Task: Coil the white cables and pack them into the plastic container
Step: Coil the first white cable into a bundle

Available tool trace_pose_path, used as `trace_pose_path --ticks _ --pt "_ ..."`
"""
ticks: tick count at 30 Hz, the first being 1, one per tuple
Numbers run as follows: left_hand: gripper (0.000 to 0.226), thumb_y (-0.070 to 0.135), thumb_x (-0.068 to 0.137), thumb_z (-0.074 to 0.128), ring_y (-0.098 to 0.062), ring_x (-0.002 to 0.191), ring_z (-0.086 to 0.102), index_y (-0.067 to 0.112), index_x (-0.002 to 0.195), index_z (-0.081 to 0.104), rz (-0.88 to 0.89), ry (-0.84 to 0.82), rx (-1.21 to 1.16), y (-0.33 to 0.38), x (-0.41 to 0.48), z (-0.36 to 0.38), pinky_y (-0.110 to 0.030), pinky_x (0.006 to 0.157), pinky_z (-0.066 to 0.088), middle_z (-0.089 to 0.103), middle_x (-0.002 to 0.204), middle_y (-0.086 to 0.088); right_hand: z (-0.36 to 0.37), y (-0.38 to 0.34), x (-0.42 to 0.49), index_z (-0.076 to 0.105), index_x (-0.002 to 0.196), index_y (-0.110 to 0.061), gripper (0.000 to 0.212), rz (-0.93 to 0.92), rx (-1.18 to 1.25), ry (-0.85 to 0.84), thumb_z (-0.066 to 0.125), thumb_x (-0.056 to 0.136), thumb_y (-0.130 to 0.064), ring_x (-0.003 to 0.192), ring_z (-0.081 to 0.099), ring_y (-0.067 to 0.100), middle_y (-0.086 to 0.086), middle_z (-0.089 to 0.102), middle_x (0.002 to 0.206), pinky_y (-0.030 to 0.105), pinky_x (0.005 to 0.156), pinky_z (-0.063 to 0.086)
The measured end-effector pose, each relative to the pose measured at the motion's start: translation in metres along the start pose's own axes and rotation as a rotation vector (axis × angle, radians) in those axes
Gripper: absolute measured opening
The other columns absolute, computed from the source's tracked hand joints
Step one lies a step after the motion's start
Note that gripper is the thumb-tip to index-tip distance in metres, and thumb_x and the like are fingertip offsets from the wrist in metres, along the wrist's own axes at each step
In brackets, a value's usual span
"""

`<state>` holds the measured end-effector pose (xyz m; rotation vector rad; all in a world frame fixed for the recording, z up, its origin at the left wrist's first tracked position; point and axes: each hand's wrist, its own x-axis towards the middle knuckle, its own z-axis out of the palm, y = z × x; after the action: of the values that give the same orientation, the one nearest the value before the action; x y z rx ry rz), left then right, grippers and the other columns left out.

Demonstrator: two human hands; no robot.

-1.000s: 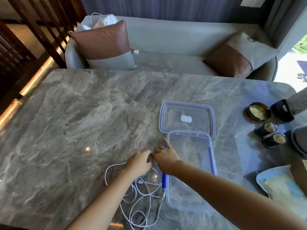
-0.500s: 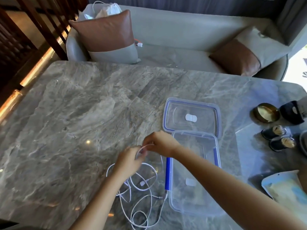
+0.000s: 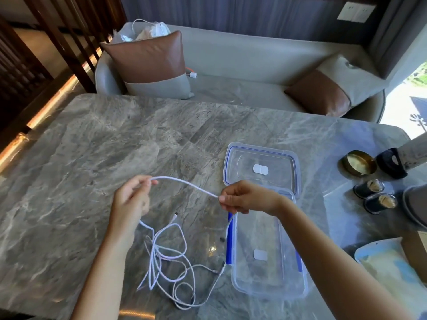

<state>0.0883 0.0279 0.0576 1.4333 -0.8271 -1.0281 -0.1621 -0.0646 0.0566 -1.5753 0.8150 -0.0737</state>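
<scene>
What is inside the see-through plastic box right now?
No cables yet. Inside the clear plastic container only a small white patch shows, whether inside or underneath I cannot tell. The right hand and forearm cover its far end. The white cables lie on the marble table beside it.

Two bare forearms, no sleeves anywhere up to the frame's lower edge. Left hand (image 3: pixel 132 200) and right hand (image 3: pixel 246 199) both ungloved, without rings, watch or bracelet. Fingernails short and unpainted where visible.

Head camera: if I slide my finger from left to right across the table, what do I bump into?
Left hand → tangled cables → right hand → container → two small dark cups.
</scene>
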Motion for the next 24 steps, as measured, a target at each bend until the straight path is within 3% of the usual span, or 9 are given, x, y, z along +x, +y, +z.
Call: trace_pose_path --ticks 2,5,8,10,11,13,17,20,24 --pt "0.028 0.004 0.094 0.041 0.002 0.035 0.026 0.013 0.073 0.057 -0.037 0.002 0.044 0.006 -0.002 -0.008 -0.014 0.035 0.016 0.038 0.043 0.013 -0.001 0.001 -0.008 0.060 0.068 -0.020 0.028 0.009 0.035 -0.040 0.052 0.095 -0.023 0.053 0.039 0.011 -0.004 0.051 0.057 0.021 0.050 0.034" --pt "0.029 0.001 0.091 0.045 -0.010 0.051 0.047 0.015 0.071 0.059 -0.111 -0.142 0.310 0.009 -0.007 -0.007 -0.011 0.044 0.037 0.054 0.061 -0.002 -0.002 -0.004 -0.014 0.055 0.069 -0.020 0.030 -0.047 0.332 -0.027 0.044 0.097 -0.024 0.050 0.030 0.011 -0.009 0.045 0.052 0.017 0.046 0.027" --pt "0.034 0.004 0.088 0.054 -0.011 0.076 0.059 0.037 0.100 0.055 -0.038 -0.322 0.450 0.010 -0.021 0.012 -0.025 0.076 0.047 0.063 0.096 0.003 0.002 -0.014 -0.013 0.049 0.072 -0.017 0.029 -0.130 0.633 -0.044 0.037 0.096 -0.026 0.042 0.028 0.004 -0.010 0.044 0.048 0.013 0.041 0.029" --pt "0.049 0.010 0.088 0.057 -0.001 0.089 0.062 0.049 0.114 0.044 0.102 -0.380 0.442 0.012 -0.031 0.031 -0.022 0.083 0.048 0.063 0.108 0.013 0.007 -0.021 -0.011 0.049 0.073 -0.017 0.026 -0.173 0.730 -0.068 0.037 0.095 -0.027 0.040 0.031 0.004 -0.008 0.047 0.048 0.014 0.040 0.033" --pt "0.051 0.012 0.089 0.057 0.000 0.090 0.063 0.049 0.119 0.042 0.157 -0.366 0.399 0.013 -0.034 0.040 -0.018 0.082 0.048 0.066 0.106 0.013 0.009 -0.023 -0.011 0.050 0.073 -0.018 0.025 -0.191 0.768 -0.073 0.040 0.094 -0.029 0.040 0.033 0.004 -0.007 0.049 0.048 0.015 0.041 0.035" --pt "0.048 0.015 0.090 0.054 -0.006 0.074 0.063 0.046 0.124 0.043 0.193 -0.303 0.266 0.015 -0.037 0.053 -0.018 0.071 0.049 0.070 0.087 0.009 0.013 -0.028 -0.012 0.051 0.073 -0.020 0.023 -0.216 0.854 -0.067 0.045 0.090 -0.035 0.040 0.039 0.005 -0.006 0.053 0.051 0.016 0.043 0.039" --pt "0.032 0.011 0.091 0.051 -0.009 0.049 0.044 0.038 0.102 0.063 0.127 -0.290 0.157 0.014 -0.041 0.066 -0.019 0.050 0.038 0.058 0.059 0.007 0.022 -0.031 -0.013 0.051 0.068 -0.022 0.025 -0.241 1.014 0.060 0.046 0.088 -0.036 0.048 0.051 0.007 -0.005 0.059 0.061 0.019 0.050 0.047" --pt "0.027 0.010 0.092 0.050 -0.005 0.050 0.042 0.030 0.096 0.067 0.056 -0.209 0.039 0.012 -0.048 0.070 -0.016 0.052 0.038 0.054 0.057 0.011 0.029 -0.030 -0.013 0.045 0.068 -0.019 0.028 -0.256 0.989 0.208 0.041 0.093 -0.032 0.054 0.056 0.011 -0.001 0.060 0.065 0.021 0.057 0.052" --pt "0.021 0.031 0.088 0.050 -0.004 0.056 0.047 0.024 0.088 0.070 -0.036 -0.042 -0.255 0.012 -0.053 0.074 -0.017 0.054 0.039 0.059 0.071 0.011 0.048 -0.032 -0.012 0.048 0.067 -0.017 0.029 -0.273 1.051 0.264 0.041 0.093 -0.027 0.065 0.063 0.014 0.004 0.065 0.075 0.025 0.064 0.057"
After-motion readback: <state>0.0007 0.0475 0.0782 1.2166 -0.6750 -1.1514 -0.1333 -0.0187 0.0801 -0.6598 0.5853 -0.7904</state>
